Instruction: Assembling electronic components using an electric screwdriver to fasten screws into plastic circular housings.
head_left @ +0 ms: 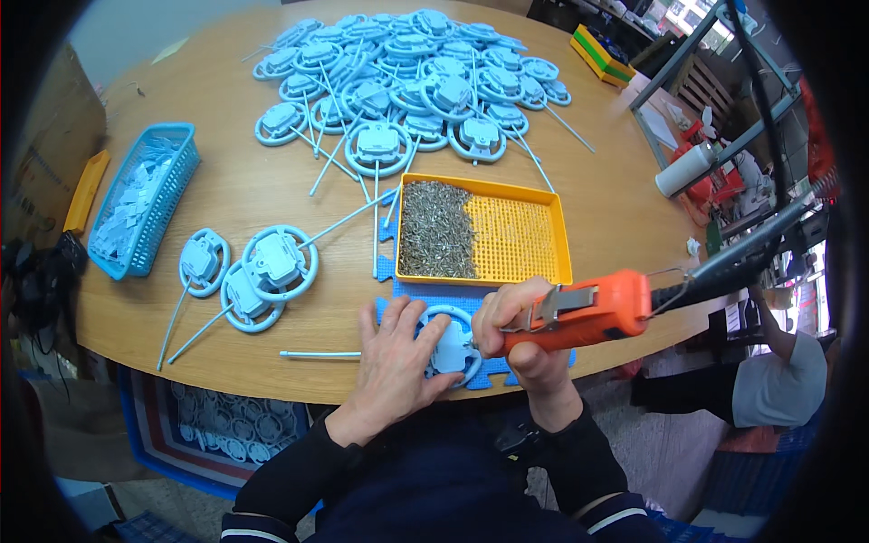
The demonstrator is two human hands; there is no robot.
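My left hand (398, 353) lies over a light blue plastic ring part (450, 348) near the table's front edge. Its thumb and fingers hold the ring from the left, and a thin rod (321, 354) sticks out on that side. An orange electric screwdriver (588, 312) is gripped in my right hand (525, 335), its tip end toward the ring part; my fingers hide the bit. Under the part is a blue foam mat (493, 366). Just beyond it stands a yellow tray (520, 231) with a heap of small metal screws (436, 231) in its left half.
Similar ring parts form a large pile (398, 81) at the back; several more (272, 262) lie at left. A blue basket (145, 204) holds small pale plastic pieces. Below the table edge is a bin (163, 434) of parts. At right are a metal frame (697, 54) and another person (769, 380).
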